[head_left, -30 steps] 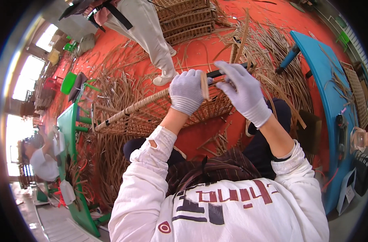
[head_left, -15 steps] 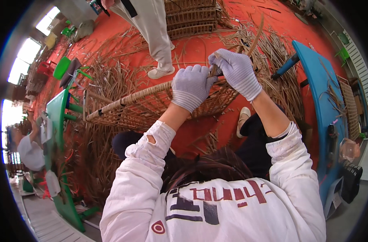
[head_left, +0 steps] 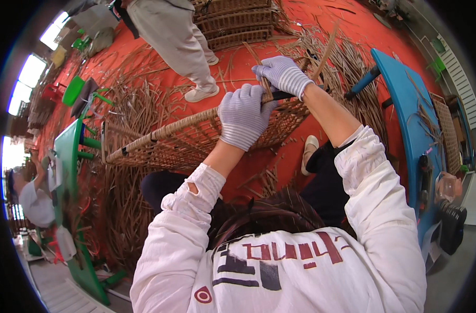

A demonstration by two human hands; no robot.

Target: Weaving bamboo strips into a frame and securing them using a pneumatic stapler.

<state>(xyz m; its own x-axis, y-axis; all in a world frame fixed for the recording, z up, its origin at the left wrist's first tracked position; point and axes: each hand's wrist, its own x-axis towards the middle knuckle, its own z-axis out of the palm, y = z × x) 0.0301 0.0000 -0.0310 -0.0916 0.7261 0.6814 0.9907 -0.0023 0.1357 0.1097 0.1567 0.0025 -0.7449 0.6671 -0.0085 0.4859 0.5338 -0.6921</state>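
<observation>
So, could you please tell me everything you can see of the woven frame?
The woven frame is an open lattice of brown, cane-like strips. Its upper rim is mostly wrapped, with a dark, unwrapped stretch by the right hand. It slants across the view over the red floor; what supports it is unclear. The left hand grips the rim; the right hand holds a strip at it.
</observation>
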